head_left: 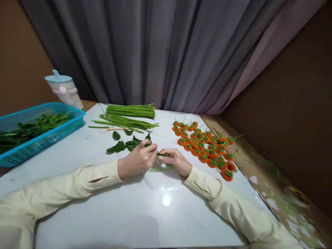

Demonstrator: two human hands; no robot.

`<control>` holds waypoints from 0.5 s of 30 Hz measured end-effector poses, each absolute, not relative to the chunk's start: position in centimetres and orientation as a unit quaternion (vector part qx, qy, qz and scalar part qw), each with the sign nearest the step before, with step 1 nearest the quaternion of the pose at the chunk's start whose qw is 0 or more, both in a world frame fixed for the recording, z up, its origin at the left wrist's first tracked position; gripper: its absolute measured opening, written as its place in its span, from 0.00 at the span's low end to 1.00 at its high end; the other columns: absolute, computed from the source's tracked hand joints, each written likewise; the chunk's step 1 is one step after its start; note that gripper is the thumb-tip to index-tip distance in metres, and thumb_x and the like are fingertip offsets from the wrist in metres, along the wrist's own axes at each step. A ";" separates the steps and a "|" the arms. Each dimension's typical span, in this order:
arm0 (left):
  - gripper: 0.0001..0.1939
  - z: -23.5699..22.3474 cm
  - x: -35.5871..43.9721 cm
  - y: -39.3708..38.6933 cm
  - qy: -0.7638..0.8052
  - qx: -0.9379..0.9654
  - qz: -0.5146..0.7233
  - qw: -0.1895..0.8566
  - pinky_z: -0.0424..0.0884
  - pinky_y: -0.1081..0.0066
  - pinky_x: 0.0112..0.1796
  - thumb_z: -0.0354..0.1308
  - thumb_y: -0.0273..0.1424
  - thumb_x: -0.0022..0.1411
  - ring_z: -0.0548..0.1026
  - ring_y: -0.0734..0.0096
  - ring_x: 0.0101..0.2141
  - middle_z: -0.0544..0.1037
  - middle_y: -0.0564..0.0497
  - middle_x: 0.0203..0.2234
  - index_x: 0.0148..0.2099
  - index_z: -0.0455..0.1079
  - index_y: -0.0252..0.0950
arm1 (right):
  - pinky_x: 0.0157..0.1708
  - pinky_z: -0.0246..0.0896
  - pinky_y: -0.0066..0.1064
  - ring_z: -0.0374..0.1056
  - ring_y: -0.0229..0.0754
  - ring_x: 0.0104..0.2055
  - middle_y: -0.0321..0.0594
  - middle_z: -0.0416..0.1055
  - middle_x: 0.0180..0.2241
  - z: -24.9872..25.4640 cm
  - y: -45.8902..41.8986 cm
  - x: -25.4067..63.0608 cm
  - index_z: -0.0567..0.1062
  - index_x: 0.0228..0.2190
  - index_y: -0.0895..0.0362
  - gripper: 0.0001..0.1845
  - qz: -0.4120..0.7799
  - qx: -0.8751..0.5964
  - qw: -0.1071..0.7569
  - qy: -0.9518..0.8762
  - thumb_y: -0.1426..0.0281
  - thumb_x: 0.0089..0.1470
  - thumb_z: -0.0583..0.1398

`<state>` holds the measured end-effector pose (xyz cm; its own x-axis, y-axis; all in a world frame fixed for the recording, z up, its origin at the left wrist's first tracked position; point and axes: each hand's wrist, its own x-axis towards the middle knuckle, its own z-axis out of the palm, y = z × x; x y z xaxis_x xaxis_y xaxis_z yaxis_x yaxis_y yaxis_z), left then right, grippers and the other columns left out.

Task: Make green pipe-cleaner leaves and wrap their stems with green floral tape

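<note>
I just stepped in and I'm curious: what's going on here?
Someone in cream sleeves works with both hands over a white table. The right hand pinches a small dark green piece; the left hand is close to it, its grip unclear. Dark green leaf shapes lie just beyond the left hand, green stems farther back. Orange pieces with green tops lie to the right; a blue basket of greenery stands left.
</note>
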<state>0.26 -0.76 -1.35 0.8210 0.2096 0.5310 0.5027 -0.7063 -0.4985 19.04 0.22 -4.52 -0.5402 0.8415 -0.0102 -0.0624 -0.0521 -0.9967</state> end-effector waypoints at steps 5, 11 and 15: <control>0.13 -0.5 -0.5 -0.1 -0.204 -0.889 -0.229 0.339 0.56 0.62 0.43 0.49 0.18 0.62 0.71 0.69 0.34 0.74 0.50 0.21 0.27 0.69 0.30 | 0.42 0.59 0.34 0.65 0.43 0.42 0.42 0.70 0.41 -3.6 0.1 19.0 0.73 0.38 0.56 0.15 0.516 -0.339 0.378 -0.690 0.61 0.50 0.62; 0.17 4.1 -8.8 0.7 -0.338 -0.858 -0.201 0.331 0.53 0.60 0.46 0.45 0.22 0.65 0.72 0.71 0.36 0.77 0.50 0.24 0.25 0.69 0.32 | 0.57 0.50 0.44 0.49 0.50 0.62 0.43 0.56 0.59 -0.9 0.2 20.4 0.63 0.52 0.49 0.23 0.335 -0.364 0.390 -0.777 0.59 0.55 0.57; 0.16 7.2 -18.3 1.0 -0.584 -0.756 -0.128 0.267 0.51 0.58 0.48 0.46 0.31 0.64 0.71 0.66 0.39 0.78 0.49 0.35 0.29 0.73 0.34 | 0.56 0.55 0.43 0.50 0.51 0.62 0.43 0.56 0.59 0.6 -0.8 21.9 0.64 0.51 0.49 0.22 0.285 -0.382 0.415 -0.775 0.59 0.55 0.56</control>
<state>-18.34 1.05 7.16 0.2860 0.8139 0.5057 0.9509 -0.1760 -0.2545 21.94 -0.83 0.56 -0.3647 0.8286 0.4248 0.3553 0.5456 -0.7590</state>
